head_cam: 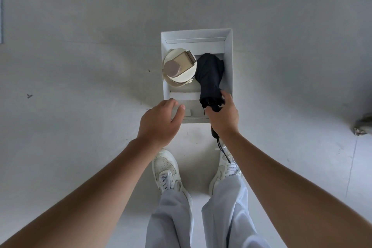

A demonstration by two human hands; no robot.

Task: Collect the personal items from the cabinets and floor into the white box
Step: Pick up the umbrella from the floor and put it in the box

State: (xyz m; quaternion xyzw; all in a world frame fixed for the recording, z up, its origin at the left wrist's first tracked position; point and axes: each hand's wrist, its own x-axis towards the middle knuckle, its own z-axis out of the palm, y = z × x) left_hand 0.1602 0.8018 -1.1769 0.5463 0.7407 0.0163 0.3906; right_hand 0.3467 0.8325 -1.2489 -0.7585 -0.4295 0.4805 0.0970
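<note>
Trousers (201, 217), pale grey, and two white shoes (167, 171): nearest the camera, standing on the floor (80, 66) just short of the box.

Right hand (223, 117): closed around the lower end of a folded umbrella (209, 78). Fingers wrap the gathered fabric edge; the black handle juts out below the wrist, with a cord (223, 150) hanging from it over the right shoe.

Umbrella: dark navy or black, collapsed, lying lengthwise along the right side of the white box (229, 56). Its tip end is well inside; its handle end still overhangs the near rim, outside the box.

Left hand (159, 121): holding nothing, fingers loosely spread and slightly curled, hovering over the near left corner of the box. Whether it touches the rim cannot be told.

Cup (179, 68): cream, round, with a tan lid fitting on top, standing in the left half of the box, just beside the umbrella.

White box: open-topped, rectangular, set on the floor directly ahead of the feet. Folded card flaps show at the far and near ends inside.

Floor: plain light grey, a few small dark marks.

Step in hand, by judgement: placing the umbrella into the box, with the cup already collected.

Next move, by judgement: slide or angle the umbrella further in so the handle clears the near rim, then let go. The cup leaves only a narrow lane, so the umbrella needs to keep to the right wall. No other items or cabinets are in view.
</note>
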